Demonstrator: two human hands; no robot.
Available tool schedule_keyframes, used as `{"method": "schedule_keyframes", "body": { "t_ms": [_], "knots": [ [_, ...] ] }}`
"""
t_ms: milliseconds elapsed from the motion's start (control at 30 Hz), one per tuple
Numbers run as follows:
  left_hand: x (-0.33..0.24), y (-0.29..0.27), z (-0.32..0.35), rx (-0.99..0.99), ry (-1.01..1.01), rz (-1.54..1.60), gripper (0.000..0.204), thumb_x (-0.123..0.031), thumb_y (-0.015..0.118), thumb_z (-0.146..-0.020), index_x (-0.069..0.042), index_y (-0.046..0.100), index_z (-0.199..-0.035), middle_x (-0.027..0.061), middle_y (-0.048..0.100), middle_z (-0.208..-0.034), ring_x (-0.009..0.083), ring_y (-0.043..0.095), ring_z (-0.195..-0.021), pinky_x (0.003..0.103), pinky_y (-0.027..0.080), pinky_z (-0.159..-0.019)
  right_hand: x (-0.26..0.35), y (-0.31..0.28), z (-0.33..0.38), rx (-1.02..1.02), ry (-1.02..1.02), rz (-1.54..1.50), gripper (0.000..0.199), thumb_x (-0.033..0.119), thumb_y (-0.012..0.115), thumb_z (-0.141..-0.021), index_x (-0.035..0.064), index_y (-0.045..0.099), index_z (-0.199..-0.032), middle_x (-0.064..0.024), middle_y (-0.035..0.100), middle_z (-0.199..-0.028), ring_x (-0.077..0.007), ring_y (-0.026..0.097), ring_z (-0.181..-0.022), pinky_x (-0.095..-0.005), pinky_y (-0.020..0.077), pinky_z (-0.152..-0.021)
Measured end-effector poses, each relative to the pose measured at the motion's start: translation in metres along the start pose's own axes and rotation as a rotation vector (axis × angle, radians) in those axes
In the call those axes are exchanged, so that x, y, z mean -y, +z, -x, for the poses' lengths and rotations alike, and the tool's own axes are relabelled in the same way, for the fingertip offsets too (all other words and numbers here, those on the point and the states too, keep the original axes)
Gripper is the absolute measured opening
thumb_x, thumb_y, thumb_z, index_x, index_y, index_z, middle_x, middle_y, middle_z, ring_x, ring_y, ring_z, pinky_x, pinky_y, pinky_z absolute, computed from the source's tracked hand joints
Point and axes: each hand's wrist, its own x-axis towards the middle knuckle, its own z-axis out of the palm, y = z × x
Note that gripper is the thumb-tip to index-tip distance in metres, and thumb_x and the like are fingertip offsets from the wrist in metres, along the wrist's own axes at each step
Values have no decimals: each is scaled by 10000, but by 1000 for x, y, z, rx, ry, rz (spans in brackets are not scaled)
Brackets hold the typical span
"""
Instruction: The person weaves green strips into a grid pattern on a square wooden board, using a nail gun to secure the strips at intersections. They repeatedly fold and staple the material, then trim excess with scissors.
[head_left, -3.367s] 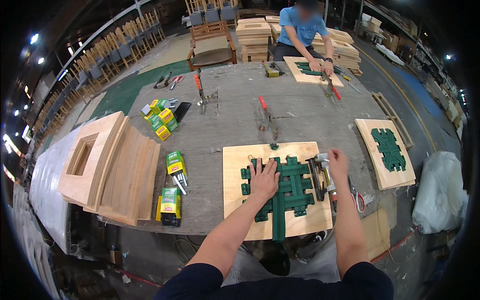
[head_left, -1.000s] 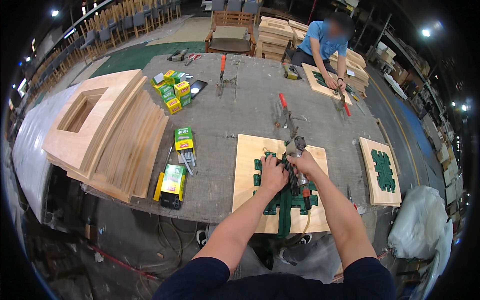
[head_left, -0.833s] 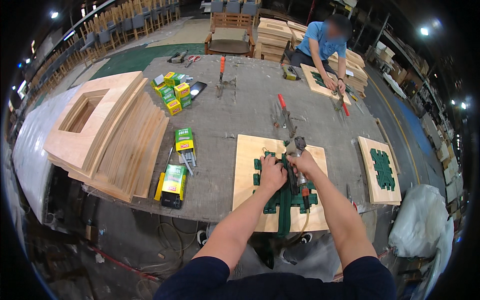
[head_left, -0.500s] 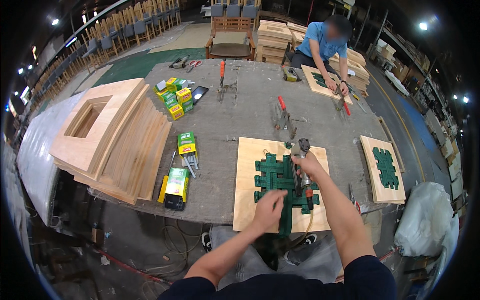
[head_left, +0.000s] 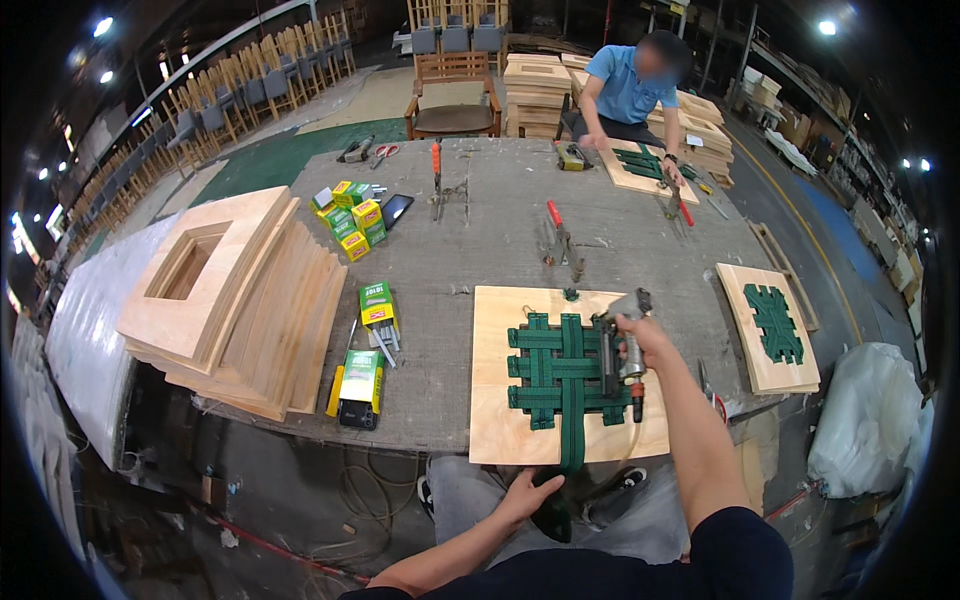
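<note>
A pale square wooden panel [head_left: 490, 375] lies at the table's front edge, its middle crossed by woven green webbing straps [head_left: 540, 368]. One long strap [head_left: 572, 440] runs toward me and hangs over the panel's near edge. My right hand [head_left: 645, 338] is closed round the handle of a pneumatic staple gun [head_left: 632, 362], which stands over the right side of the webbing with its hose below. My left hand [head_left: 522, 497] is just below the panel's near edge, beside the hanging strap, thumb and fingers apart; no grip on the strap shows.
Stacked wooden frames [head_left: 215, 320] stand at left, near staple boxes [head_left: 362, 375] and a phone [head_left: 398, 208]. A toggle clamp [head_left: 562, 245] sits beyond the panel. A finished-looking webbed panel [head_left: 770, 325] lies right. Across the table, a person in blue [head_left: 630, 85] handles another panel.
My left hand has moved from the webbing down to the panel's near edge. My right hand has shifted the staple gun right and slightly away, off the middle strap.
</note>
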Motion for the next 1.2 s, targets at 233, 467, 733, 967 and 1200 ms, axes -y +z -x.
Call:
{"method": "schedule_keyframes", "body": {
  "t_ms": [233, 467, 733, 967, 1200],
  "knots": [
    [-10, 25, -11, 154, -15, -35, 389, -322, 657, -1034, 14, 692, -1226, -1, 694, -1071, 83, 585, -940, 263, 481, -855, -27, -112, -12, -13, 33, -75, 380, 382, 707, -973, 20, 671, -1085, -94, 704, -922, -225, 682, -722, -408, 578, -626],
    [-6, 29, 37, 325, 16, -236, 360, -320, 613, -1069, 11, 750, -1034, -67, 646, -839, 40, 525, -777, 251, 463, -712, -36, -118, 18, -575, -272, 936, 489, 425, 722, -940, -57, 722, -1020, -175, 752, -907, -251, 756, -852, -448, 596, -698],
    [3, 32, 86, 593, -204, 17, 316, -298, 595, -1079, -23, 741, -1135, -38, 726, -991, 29, 618, -847, 207, 502, -754, -155, 11, 145, 448, 228, -261, 589, 537, 498, -1059, -18, 623, -1215, -178, 728, -1060, -309, 739, -890, -408, 623, -730],
    [-14, 37, 75, 568, -82, -310, 369, -376, 614, -1061, -69, 715, -884, -61, 617, -725, 49, 527, -668, 246, 433, -606, -174, 49, 145, 424, 250, -731, 388, 377, 345, -1142, 52, 557, -1120, -16, 566, -782, -139, 511, -602, -283, 432, -518],
    [-77, -8, 38, -23, 641, -1254, 530, -231, 701, -907, -110, 579, -1408, 159, 591, -1399, 387, 575, -1251, 475, 466, -1054, -171, 86, 176, 111, 159, -476, 361, 378, 352, -1141, 77, 517, -1027, 14, 437, -648, -106, 313, -471, -290, 285, -442]
  ]
}}
